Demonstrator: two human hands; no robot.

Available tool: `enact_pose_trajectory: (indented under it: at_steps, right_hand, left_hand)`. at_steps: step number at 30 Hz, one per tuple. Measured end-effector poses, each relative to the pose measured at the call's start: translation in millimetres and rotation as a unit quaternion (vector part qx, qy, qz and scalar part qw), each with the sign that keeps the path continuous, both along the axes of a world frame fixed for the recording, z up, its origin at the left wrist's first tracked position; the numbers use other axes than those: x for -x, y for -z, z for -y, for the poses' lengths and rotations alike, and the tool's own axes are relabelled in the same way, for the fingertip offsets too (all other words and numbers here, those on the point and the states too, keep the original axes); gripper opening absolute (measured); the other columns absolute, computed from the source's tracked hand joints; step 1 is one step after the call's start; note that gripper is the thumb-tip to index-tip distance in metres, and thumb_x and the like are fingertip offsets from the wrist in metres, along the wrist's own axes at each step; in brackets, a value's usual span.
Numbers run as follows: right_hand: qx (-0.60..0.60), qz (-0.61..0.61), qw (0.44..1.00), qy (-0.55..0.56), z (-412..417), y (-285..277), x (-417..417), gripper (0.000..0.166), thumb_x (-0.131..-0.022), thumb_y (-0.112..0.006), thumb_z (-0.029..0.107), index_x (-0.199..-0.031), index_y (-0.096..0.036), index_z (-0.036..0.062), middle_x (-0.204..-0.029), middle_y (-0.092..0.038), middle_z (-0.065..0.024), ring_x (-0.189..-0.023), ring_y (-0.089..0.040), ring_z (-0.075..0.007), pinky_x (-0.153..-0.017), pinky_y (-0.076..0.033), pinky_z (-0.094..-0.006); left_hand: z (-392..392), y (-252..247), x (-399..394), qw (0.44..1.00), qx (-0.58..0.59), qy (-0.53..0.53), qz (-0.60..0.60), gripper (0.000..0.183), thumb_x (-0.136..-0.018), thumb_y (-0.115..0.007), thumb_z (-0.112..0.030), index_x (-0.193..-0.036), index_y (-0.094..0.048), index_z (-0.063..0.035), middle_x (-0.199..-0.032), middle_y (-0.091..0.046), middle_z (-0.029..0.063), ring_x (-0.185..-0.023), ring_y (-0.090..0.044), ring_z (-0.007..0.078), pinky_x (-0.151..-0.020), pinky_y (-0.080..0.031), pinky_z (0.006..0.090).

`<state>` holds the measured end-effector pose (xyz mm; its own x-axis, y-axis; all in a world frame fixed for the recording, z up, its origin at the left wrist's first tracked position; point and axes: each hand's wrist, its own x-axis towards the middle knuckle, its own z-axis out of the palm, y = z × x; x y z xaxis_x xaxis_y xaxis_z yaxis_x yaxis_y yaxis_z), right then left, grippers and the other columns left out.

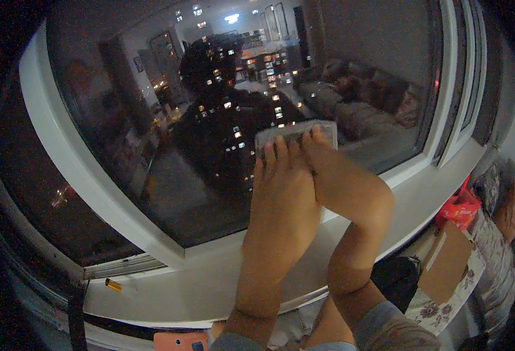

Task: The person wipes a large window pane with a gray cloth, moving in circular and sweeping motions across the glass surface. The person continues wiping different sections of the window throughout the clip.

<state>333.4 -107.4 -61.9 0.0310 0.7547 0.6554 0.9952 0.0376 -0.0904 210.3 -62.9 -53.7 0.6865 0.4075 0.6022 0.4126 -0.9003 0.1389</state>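
Note:
A folded grey cloth [289, 130] lies flat against the dark glass of a window pane [205, 184]. My left hand [284, 184] presses on it from the left, its fingertips near the cloth's upper part. Close beside it, my right hand [345, 180] bears on the right portion with its wrist sharply bent. Both palms and fingers cover the lower area of the cloth. Reflections of a room and a person show in the glass, with lit windows of buildings visible among them.
White window frame [95, 180] surrounds the pane. An orange lighter-like object [113, 285] rests on the white sill [187, 294]. Below are a salmon-coloured case or phone [180, 341], a cardboard piece [446, 263], a red bag [458, 208] and a floral-patterned cover [444, 307].

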Motion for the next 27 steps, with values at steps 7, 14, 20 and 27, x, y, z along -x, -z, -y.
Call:
enact_pose_trajectory:
  at_steps: [7,14,20,27]
  right_hand:
    - [-0.113,-0.055,0.992,0.007,-3.9,-23.1,-9.3,0.054,-0.085,-0.041,0.005,-0.133,-0.034,-0.0175,-0.14,-0.033,-0.038,-0.137,-0.027,-0.0461,-0.114,-0.025,-0.0453]
    - [-0.255,-0.079,0.964,0.008,-24.4,-36.1,-28.0,0.057,-0.086,-0.043,0.006,-0.141,-0.032,-0.0059,-0.149,-0.024,-0.0305,-0.14,-0.024,-0.0415,-0.114,-0.02,-0.0493]
    - [-0.265,-0.089,0.959,-0.037,-25.3,-38.7,-40.7,0.059,-0.085,-0.044,0.005,-0.142,-0.032,-0.0049,-0.15,-0.023,-0.0298,-0.141,-0.022,-0.0403,-0.114,-0.02,-0.0498]
    - [-0.036,-0.091,0.995,-0.027,29.9,-7.7,-54.7,0.058,-0.085,-0.046,0.003,-0.141,-0.034,-0.0057,-0.149,-0.023,-0.0299,-0.141,-0.019,-0.0419,-0.116,-0.019,-0.0439]
  left_hand:
    - [-11.6,-13.8,-28.1,0.99,-0.1,0.023,0.096,0.066,-0.084,-0.056,-0.011,-0.141,-0.029,0.0089,-0.149,-0.025,0.0304,-0.143,-0.018,0.0396,-0.113,-0.008,0.0581]
    - [-21.2,-26.4,-60.8,0.971,-0.167,-0.022,0.172,0.071,-0.086,-0.056,-0.017,-0.147,-0.024,0.0008,-0.155,-0.017,0.0237,-0.145,-0.011,0.0362,-0.112,-0.004,0.0618]
    - [-11.7,-28.5,-74.5,0.962,-0.16,-0.06,0.212,0.061,-0.087,-0.05,-0.009,-0.143,-0.03,0.0051,-0.152,-0.024,0.0228,-0.145,-0.015,0.0344,-0.113,-0.006,0.0594]
    - [27.0,-7.8,-67.5,0.997,-0.048,-0.033,0.06,0.055,-0.087,-0.047,-0.006,-0.137,-0.034,0.0128,-0.145,-0.03,0.0333,-0.139,-0.026,0.0428,-0.112,-0.019,0.0544]
